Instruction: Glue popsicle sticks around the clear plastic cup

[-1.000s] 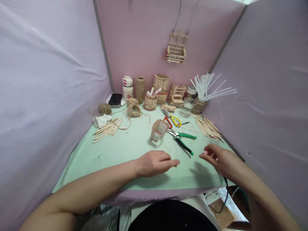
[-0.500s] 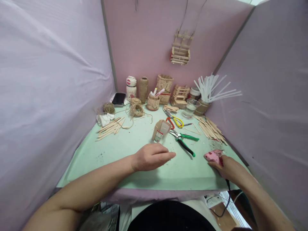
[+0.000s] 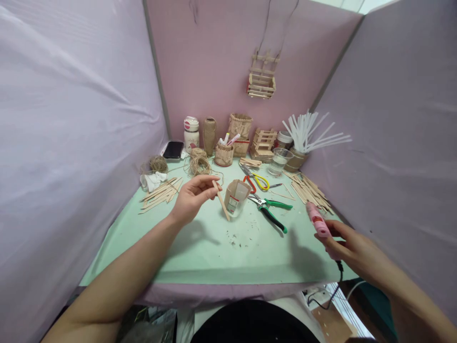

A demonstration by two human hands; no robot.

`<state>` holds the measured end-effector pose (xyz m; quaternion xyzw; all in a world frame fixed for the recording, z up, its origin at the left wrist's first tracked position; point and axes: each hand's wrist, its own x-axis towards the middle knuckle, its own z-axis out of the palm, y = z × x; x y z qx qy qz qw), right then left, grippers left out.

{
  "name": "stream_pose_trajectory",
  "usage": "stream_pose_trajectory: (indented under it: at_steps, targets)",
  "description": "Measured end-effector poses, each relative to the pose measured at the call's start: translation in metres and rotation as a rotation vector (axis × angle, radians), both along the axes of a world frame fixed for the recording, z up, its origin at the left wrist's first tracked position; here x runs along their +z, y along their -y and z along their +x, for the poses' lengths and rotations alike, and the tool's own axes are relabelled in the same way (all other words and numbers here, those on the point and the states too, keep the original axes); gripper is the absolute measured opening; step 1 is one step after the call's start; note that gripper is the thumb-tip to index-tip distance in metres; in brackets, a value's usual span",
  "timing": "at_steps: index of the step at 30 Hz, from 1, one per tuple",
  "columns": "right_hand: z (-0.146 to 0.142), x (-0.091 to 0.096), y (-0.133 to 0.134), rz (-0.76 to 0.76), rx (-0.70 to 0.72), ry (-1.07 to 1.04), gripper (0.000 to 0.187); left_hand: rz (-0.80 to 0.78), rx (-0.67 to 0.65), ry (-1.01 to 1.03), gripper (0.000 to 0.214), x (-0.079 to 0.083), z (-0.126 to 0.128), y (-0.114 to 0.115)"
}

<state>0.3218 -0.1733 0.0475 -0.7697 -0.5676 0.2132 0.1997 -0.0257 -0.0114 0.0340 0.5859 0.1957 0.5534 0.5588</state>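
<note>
My left hand (image 3: 193,196) is raised over the green table (image 3: 200,247), its fingers pinched on a wooden craft stick (image 3: 222,200) that slants down to the right. The stick's lower end reaches a plastic cup partly clad in sticks (image 3: 235,196), lying tipped on the table. My right hand (image 3: 352,247) is closed round a pink glue gun (image 3: 319,222) near the table's right front edge, with the gun's nozzle pointing up and away. A black cord (image 3: 335,281) hangs from the gun over the edge.
Green-handled pliers (image 3: 273,212) and red-and-yellow scissors (image 3: 254,178) lie right of the cup. Piles of sticks (image 3: 160,191) lie at left and sticks (image 3: 310,190) at right. Twine (image 3: 198,162), jars, a phone (image 3: 173,149), a glass (image 3: 279,159) and white rods (image 3: 309,131) line the back. Purple screens enclose three sides.
My left hand has lifted off the table and moved back left, now holding a stick by the cup. My right hand has picked the glue gun up off the table.
</note>
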Motion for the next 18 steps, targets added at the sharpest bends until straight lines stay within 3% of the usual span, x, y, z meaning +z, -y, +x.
stream_pose_trajectory:
  at_steps: [3, 7, 13, 18]
  targets:
    - [-0.026, 0.004, 0.003, 0.153, 0.135, -0.243, 0.05, -0.178, -0.092, 0.045, 0.029, 0.001, -0.008, -0.014]
    - [-0.066, -0.011, 0.001, 0.24, 0.227, -0.431, 0.048, -0.334, -0.213, 0.049, 0.028, -0.006, -0.011, -0.025]
    - [-0.123, -0.024, -0.004, 0.365, 0.328, -0.438, 0.044, -0.441, -0.374, 0.021, 0.03, -0.019, -0.004, -0.026]
    - [-0.136, -0.029, -0.002, 0.354, 0.37, -0.423, 0.045, -0.459, -0.448, -0.037, 0.033, -0.026, -0.001, -0.023]
